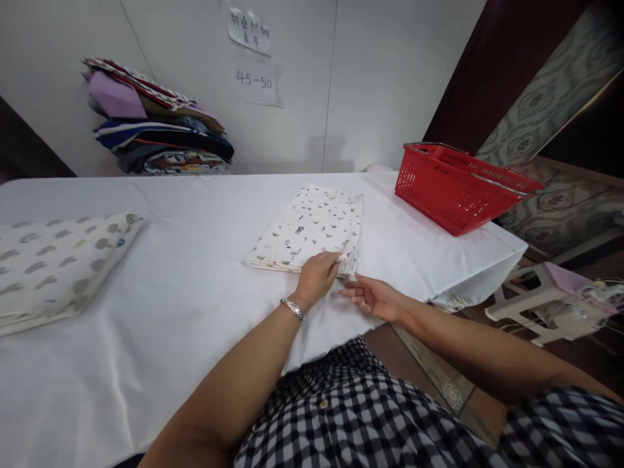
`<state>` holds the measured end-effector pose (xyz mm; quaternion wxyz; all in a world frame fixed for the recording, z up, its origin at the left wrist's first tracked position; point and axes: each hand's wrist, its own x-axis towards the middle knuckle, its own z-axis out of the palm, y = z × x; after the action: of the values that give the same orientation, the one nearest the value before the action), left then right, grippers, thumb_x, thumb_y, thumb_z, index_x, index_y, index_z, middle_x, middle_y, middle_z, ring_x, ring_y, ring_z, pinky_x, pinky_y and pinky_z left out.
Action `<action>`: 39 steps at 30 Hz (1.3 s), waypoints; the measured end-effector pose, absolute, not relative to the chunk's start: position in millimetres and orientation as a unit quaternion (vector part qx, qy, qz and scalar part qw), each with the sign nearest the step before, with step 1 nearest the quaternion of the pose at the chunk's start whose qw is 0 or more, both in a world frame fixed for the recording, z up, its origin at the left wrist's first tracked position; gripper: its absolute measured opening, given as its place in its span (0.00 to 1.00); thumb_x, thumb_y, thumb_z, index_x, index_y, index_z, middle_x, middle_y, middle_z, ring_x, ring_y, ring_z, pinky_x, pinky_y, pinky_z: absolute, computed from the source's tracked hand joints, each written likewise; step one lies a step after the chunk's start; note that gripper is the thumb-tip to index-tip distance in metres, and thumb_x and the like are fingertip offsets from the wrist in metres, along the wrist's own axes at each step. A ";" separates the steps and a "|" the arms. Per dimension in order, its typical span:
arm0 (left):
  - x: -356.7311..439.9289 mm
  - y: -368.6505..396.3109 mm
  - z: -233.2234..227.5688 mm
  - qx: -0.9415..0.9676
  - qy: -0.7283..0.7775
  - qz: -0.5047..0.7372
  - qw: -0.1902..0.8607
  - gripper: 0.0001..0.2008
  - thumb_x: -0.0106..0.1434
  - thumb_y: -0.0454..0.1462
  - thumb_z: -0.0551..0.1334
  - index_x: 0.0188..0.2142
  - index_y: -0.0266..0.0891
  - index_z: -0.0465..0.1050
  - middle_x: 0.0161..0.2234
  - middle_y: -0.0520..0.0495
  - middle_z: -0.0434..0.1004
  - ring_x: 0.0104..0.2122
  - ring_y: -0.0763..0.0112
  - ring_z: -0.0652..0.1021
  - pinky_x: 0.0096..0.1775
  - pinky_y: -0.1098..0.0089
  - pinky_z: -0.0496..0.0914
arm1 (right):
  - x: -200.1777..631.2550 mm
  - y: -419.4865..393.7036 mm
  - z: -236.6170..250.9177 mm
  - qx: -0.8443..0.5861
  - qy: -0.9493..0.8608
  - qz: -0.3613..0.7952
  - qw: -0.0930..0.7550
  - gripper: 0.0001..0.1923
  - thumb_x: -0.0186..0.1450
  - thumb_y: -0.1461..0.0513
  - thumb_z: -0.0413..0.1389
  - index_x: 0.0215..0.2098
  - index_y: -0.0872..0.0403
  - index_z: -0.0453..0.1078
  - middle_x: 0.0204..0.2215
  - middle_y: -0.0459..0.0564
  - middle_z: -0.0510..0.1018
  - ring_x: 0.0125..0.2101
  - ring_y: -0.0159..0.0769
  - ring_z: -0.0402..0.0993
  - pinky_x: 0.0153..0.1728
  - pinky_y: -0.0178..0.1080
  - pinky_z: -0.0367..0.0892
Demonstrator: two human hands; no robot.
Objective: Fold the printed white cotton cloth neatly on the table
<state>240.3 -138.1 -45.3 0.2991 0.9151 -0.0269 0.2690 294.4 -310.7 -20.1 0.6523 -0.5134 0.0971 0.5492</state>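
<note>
A folded white cloth (312, 224) with a small grey-green print lies in front of me, its layered near edge facing my body. My left hand (318, 276), with a silver bracelet at the wrist, has its fingers closed on that edge near the right corner. Just below this corner is my right hand (373, 298), palm partly turned up and fingers apart. Its thumb tip is at the corner; whether it touches the fabric I cannot tell. The corner's layers look bunched beside my left fingertips.
A white-covered table (195, 273) runs along the wall. A second folded cloth (53, 260) with larger grey shapes lies left. Stacked fabrics (160, 130) stand at the back left, a red basket (453, 188) back right. Beyond the table's right end is a plastic stool (546, 292).
</note>
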 end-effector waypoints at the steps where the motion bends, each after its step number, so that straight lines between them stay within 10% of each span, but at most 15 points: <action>1: 240.3 -138.1 -45.2 0.914 -0.026 0.271 0.300 0.11 0.65 0.35 0.53 0.45 0.42 0.70 0.38 0.48 0.77 0.40 0.67 0.75 0.42 0.66 0.69 | 288.5 -309.1 -21.1 -0.500 0.097 0.559 0.655 0.17 0.70 0.54 0.44 0.38 0.59 0.67 0.32 0.55 0.78 0.20 0.26 0.72 0.14 0.25 0.63; 15: 239.1 -135.9 -46.1 0.911 -0.025 0.272 0.309 0.12 0.65 0.35 0.54 0.46 0.42 0.70 0.40 0.48 0.77 0.41 0.67 0.75 0.44 0.66 0.70 | 255.3 -280.2 -30.0 -0.291 0.142 0.444 0.836 0.17 0.70 0.51 0.42 0.36 0.53 0.64 0.26 0.47 0.75 0.18 0.24 0.66 0.17 0.24 0.66; 21: 239.0 -135.5 -47.0 0.910 -0.029 0.277 0.308 0.12 0.65 0.34 0.54 0.47 0.42 0.70 0.40 0.49 0.77 0.41 0.68 0.75 0.43 0.67 0.70 | 272.3 -302.8 -21.7 -0.337 0.160 0.426 0.824 0.14 0.71 0.54 0.42 0.38 0.54 0.62 0.35 0.53 0.79 0.20 0.25 0.71 0.17 0.26 0.69; 39: 238.8 -136.1 -48.4 0.910 -0.030 0.277 0.306 0.13 0.63 0.32 0.55 0.47 0.42 0.70 0.41 0.49 0.76 0.42 0.69 0.75 0.44 0.67 0.70 | 315.7 -287.7 -23.7 -0.481 0.108 0.582 0.646 0.15 0.70 0.55 0.47 0.31 0.58 0.64 0.14 0.40 0.67 0.11 0.22 0.62 0.10 0.22 0.57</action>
<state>238.8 -136.1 -48.4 0.3057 0.9103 -0.0303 0.2774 315.7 -287.7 -23.7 0.6462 -0.4811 0.1081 0.5825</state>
